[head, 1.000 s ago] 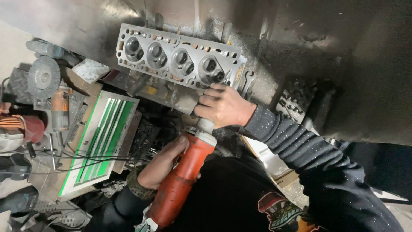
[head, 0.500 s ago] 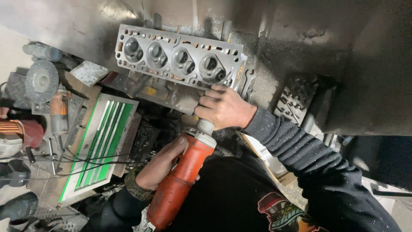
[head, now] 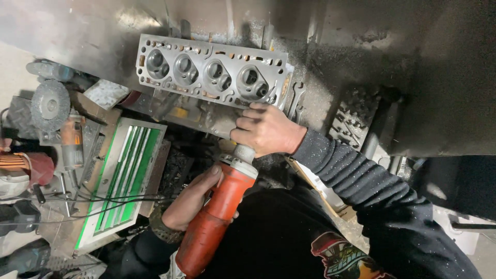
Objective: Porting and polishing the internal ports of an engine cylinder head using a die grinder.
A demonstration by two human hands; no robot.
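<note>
Item 1: red power grinder [head: 214, 219], long cylindrical body with a grey metal neck, lying on a slant from 7 o'clock up toward the centre of the view. Its working end is hidden under the right hand, so the tip cannot be seen.

Item 2: left hand [head: 194, 199], at 7 o'clock from centre, fingers curled around the red body of the grinder just below the grey collar. A dark band sits on the wrist.

Item 3: right hand [head: 266, 129], near centre, closed over the grinder's grey neck, knuckles up, fingertips touching the lower edge of the cylinder head. Dark ribbed sleeve, dusted with pale specks, runs off toward 4 o'clock.

Item 4: cylinder head [head: 212, 70], grey cast metal, four round chambers in a row, at 12 o'clock, resting on a dusty metal bench [head: 361, 57]. The right hand meets it below the rightmost chamber.

Item 5: open-ended spanner [head: 294, 98], lying just beside the head's right end.

Item 6: green-and-white flat case [head: 126, 181], at 9 o'clock, with dark cables across it.

Item 7: angle grinder with a round wire wheel [head: 50, 106], at 10 o'clock, well apart from the hands.

Item 8: black ridged block [head: 354, 119], at 2 o'clock, near the right forearm.
</note>
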